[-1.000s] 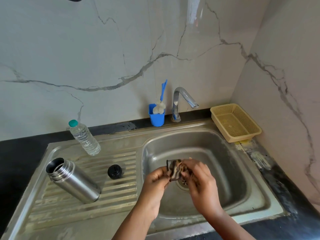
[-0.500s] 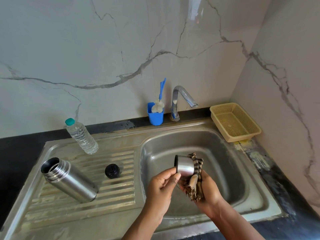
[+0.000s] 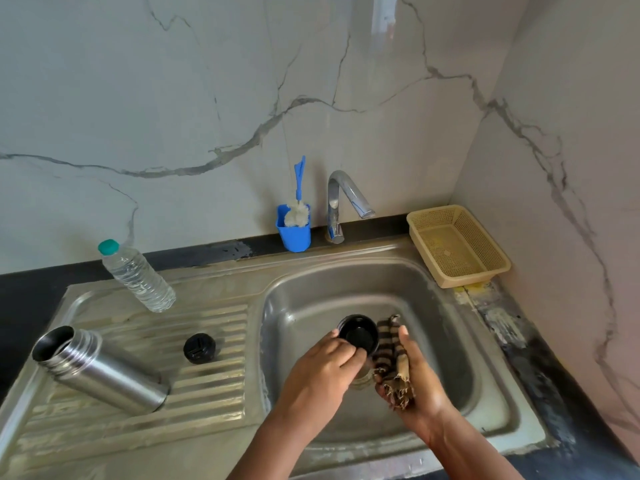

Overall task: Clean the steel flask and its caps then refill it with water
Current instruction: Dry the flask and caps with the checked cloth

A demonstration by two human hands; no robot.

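Now, from left to right:

Steel flask (image 3: 100, 370): lies on its side on the ribbed drainboard (image 3: 207, 386) at the far left, uncapped, its threaded open mouth tilted up toward the left and its base pointing right.

Water bottle (image 3: 136, 276): clear plastic with a green cap, behind the flask at the back edge of the drainboard, apart from the flask.

Black inner cap (image 3: 199, 348): round, sits on the drainboard ribs just right of the flask and short of the basin edge, touched by neither hand.

Blue holder (image 3: 294, 233): stands on the dark counter against the marble wall, with a white-headed bottle brush (image 3: 298, 211) upright in it, blue handle up.

Left hand (image 3: 323, 367): over the sink basin (image 3: 446, 327), fingers and thumb curled round the steel cup cap (image 3: 358, 336), holding it with its dark open inside facing up.

Tap (image 3: 341, 202): chrome, just right of the blue holder, spout angled over the basin; I see no water running.

Right hand (image 3: 417, 386): beside the cup cap, fingers wrapped round a brown striped cloth (image 3: 393, 362) that is pressed against the cap's right side.

Yellow basket (image 3: 457, 245): mesh plastic, on the counter in the right corner behind the basin.
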